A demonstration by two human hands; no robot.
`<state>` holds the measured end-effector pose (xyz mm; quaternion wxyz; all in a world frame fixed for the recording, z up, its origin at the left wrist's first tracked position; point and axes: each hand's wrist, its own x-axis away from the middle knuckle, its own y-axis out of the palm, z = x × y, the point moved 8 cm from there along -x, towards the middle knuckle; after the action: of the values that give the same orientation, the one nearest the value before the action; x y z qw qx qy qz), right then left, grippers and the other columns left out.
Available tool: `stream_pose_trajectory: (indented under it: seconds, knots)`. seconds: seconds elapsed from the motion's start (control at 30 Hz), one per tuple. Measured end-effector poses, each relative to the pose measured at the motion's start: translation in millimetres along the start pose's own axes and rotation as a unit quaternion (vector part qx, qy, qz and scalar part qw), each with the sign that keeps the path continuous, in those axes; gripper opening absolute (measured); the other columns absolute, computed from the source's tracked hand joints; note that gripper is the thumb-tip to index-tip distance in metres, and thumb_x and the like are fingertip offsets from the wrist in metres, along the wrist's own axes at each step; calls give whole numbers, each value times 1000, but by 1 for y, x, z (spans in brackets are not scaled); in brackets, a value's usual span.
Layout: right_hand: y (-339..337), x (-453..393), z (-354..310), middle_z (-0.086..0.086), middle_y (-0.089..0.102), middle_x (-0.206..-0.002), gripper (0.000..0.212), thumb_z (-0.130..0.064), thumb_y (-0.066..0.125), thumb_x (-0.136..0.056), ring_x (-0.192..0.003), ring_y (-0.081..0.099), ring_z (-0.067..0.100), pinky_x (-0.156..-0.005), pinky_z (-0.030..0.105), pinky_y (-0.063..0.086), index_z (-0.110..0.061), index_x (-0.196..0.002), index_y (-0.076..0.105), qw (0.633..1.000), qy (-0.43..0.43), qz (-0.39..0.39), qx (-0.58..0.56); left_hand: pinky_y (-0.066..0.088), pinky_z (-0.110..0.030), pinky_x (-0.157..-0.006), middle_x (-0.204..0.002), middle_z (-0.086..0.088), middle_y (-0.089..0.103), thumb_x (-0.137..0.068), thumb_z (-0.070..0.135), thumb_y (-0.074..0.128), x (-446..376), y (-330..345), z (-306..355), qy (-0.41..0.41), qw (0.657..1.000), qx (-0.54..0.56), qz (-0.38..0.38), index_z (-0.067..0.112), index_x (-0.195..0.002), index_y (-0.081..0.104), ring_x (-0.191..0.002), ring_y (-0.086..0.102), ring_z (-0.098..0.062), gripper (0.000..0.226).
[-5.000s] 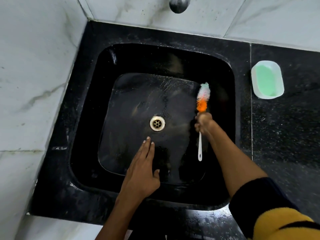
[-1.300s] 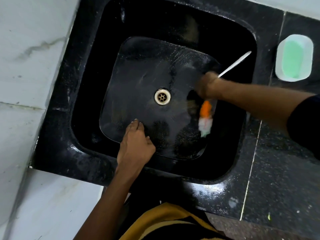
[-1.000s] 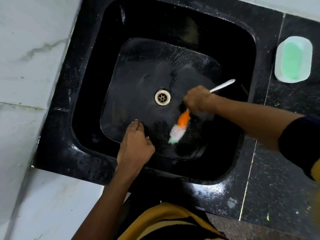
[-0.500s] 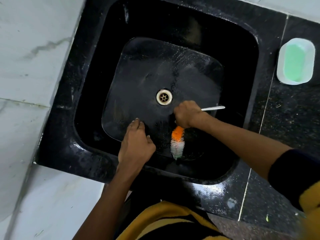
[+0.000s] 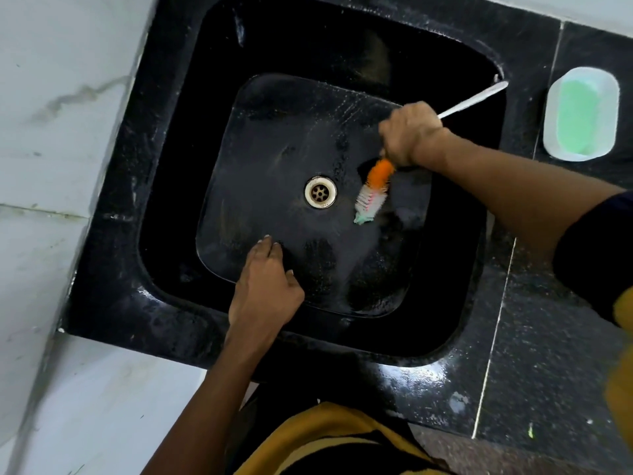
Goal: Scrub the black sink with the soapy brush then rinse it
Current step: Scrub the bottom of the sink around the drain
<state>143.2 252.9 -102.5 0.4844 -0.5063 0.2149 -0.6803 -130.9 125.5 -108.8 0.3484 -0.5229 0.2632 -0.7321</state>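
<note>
Scrubbing the square black stone sink (image 5: pixel 113 303).
My right hand (image 5: pixel 409 135) gripped the white-handled orange-and-white bristle brush (image 5: pixel 373 190) mid-handle; bristles pointed toward me, handle slanting away rightward. My left hand (image 5: pixel 265 289) lay curled on the basin floor.

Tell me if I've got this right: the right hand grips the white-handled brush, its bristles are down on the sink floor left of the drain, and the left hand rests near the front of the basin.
Not quite. The head view shows the brush bristles right of the drain, not left. The rest stands.
</note>
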Motion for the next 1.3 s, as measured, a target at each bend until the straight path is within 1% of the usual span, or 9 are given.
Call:
stream_pose_trajectory:
  seconds: [0.27,0.43,0.53,0.73,0.83,1.0,1.07,1.17,1.3]
  knots:
    - [9,22,-111,6,67,-117,28,-32,54,-91,-107,64,26,-81,34,50,-16,-111,66,975,-203,-90,12,30,-38,-120,-163,-10,31,-94,21,58,-2,1,-2,6,1000,-5,1,1,-151,40,-152,26,-24,63]
    - [6,-1,-39,2,62,-127,35,-30,38,-100,-117,59,23,-84,31,47,-22,-125,61,974,-145,-43,167,30,-38,-120,-164,-9,28,-94,21,58,-3,3,-2,5,1000,1,5,3,-153,39,-152,24,-22,64]
    - [-8,-14,-14,3,62,-125,35,-25,34,-101,-116,59,24,-81,31,46,-21,-126,58,980,-115,4,165,31,-38,-119,-164,-9,28,-94,21,58,-3,4,-1,10,1000,-5,3,2,-152,39,-152,24,-23,64]
    - [-20,-19,-85,7,66,-113,32,-32,44,-97,-103,63,27,-83,35,52,-15,-117,62,972,-214,12,95,32,-39,-120,-164,-9,27,-95,21,58,-3,4,-1,11,1000,-6,-6,3,-153,38,-152,25,-24,64]
    - [-29,-22,-86,8,66,-112,30,-32,49,-95,-102,63,27,-81,36,50,-14,-115,62,979,-196,5,47,31,-38,-120,-165,-8,26,-96,22,57,-3,4,-2,10,1000,-8,-9,3,-154,37,-153,23,-23,64]
    - [-27,-29,-25,6,63,-125,33,-25,40,-98,-114,60,27,-82,34,49,-17,-125,59,984,-114,-9,140,31,-39,-120,-166,-6,25,-96,22,57,-3,4,-2,8,1000,-2,-6,5,-154,37,-153,21,-21,64]
    - [-23,-30,-18,6,63,-123,33,-24,37,-99,-112,60,27,-79,33,48,-18,-123,59,984,-106,-8,143,31,-39,-120,-166,-6,24,-96,22,56,-3,4,-3,6,1000,2,-6,6,-155,36,-154,20,-21,64]
    - [-25,-34,-57,7,67,-113,30,-24,41,-98,-104,64,27,-72,33,47,-16,-115,64,982,-152,2,112,31,-38,-120,-167,-5,22,-97,22,55,-3,4,-3,4,1000,4,-8,6,-155,34,-154,19,-20,64]
    - [-36,-33,-101,9,65,-114,31,-29,45,-95,-103,62,28,-70,34,42,-15,-120,59,980,-191,22,50,27,-36,-121,-168,-4,20,-98,24,54,-4,5,-4,5,1000,-4,-12,7,-157,32,-155,15,-19,65]
